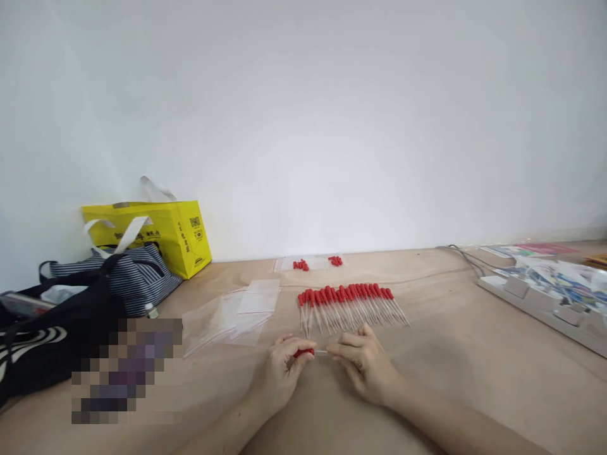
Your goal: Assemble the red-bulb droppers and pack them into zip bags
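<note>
My left hand (281, 374) pinches a red rubber bulb (303, 352) between thumb and fingers. From the bulb a thin clear dropper tube (321, 352) runs sideways to my right hand (364, 365), whose closed fingers grip its other end. Whether the tube is seated in the bulb is hidden by my left fingers. Just beyond both hands lies a row of several droppers (351, 303), red bulbs pointing away from me and clear tips toward me.
Clear zip bags (258, 303) lie to the left. At the wall, loose red bulbs (300, 265) rest on another bag. A yellow bag (192, 243), a striped bag (147, 278) and a black bag (52, 341) stand left; a power strip (545, 309) lies right.
</note>
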Action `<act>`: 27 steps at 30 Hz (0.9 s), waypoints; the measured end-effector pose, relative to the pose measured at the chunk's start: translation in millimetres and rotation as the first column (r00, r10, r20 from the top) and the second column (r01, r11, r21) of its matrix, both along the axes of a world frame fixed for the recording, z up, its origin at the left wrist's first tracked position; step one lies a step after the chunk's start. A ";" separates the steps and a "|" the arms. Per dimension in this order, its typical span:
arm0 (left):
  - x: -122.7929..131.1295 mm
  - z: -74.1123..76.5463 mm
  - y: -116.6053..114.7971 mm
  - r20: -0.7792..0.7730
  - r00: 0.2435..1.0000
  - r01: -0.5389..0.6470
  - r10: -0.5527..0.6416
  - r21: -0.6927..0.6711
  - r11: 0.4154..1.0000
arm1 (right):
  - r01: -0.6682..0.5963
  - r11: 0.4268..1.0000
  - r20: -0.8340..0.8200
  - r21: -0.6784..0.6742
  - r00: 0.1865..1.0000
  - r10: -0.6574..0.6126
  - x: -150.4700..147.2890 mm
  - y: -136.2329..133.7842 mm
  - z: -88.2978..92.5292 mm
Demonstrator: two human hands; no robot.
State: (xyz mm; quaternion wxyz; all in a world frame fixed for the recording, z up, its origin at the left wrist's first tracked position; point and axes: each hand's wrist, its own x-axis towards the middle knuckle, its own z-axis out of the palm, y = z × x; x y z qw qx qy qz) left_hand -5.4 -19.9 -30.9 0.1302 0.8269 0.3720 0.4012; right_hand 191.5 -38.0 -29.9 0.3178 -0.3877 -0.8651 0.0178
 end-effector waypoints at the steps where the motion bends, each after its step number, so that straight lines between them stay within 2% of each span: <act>1: 0.1 -0.3 -0.3 -0.009 1.000 0.012 -0.012 -0.005 1.000 | -0.001 0.997 0.038 0.073 0.999 -0.002 2.1 2.5 -0.3; 4: 0.7 -0.3 -1.8 -0.029 0.999 0.045 -0.046 -0.001 0.999 | -0.034 0.971 0.092 0.238 0.996 0.012 5.7 8.3 -1.6; 7: 1.0 0.2 -2.9 -0.046 0.996 0.079 -0.078 0.027 0.996 | -0.069 0.955 0.109 0.288 0.993 0.039 5.1 9.3 -3.1; 9: 1.2 0.3 -3.0 -0.041 0.997 0.071 -0.069 0.048 0.996 | -0.041 0.971 0.089 0.237 0.996 0.020 2.9 7.7 -3.6; 13: 2.1 0.3 -3.1 -0.023 0.999 0.036 -0.034 0.075 0.997 | 0.009 1.000 0.000 0.017 1.000 -0.009 -4.3 4.3 -1.2; 19: 3.1 -1.2 -2.6 -0.009 1.000 0.024 -0.023 0.034 0.999 | -0.014 0.967 -0.066 -0.253 0.998 -0.003 -12.3 5.6 4.4; 23: 4.1 -2.6 0.5 -0.009 0.999 0.033 -0.033 -0.018 0.999 | -0.010 0.947 -0.084 -0.320 0.996 -0.018 -13.8 7.3 5.4; 27: 3.7 -0.2 4.8 -0.025 1.000 0.012 -0.013 -0.064 0.998 | -0.003 0.952 -0.071 -0.307 0.997 -0.019 -10.6 11.7 7.5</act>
